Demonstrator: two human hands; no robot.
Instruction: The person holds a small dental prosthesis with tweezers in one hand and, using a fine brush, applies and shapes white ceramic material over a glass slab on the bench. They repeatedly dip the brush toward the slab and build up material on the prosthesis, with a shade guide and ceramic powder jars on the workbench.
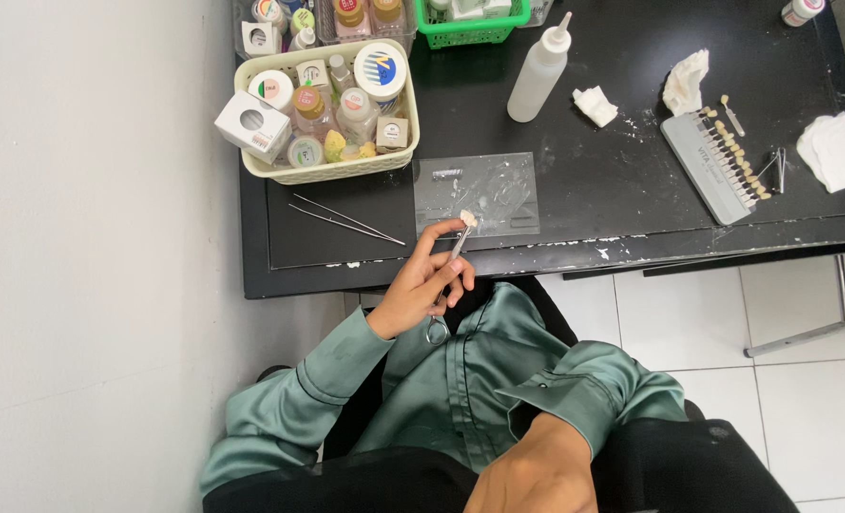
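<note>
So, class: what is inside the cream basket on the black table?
The cream basket holds small jars and bottles with white or tan lids, plus a white box leaning on its left rim. Whatever lies beneath them, and the basket's floor, is covered.

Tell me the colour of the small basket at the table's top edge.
Bright green basket, seen in the head view.

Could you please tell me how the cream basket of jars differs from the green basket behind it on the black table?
The cream plastic basket is fully in view; the green plastic basket is cut off by the frame's top edge. The cream basket has a slotted wall, the green basket a mesh wall. Both sit on the black table.
</note>
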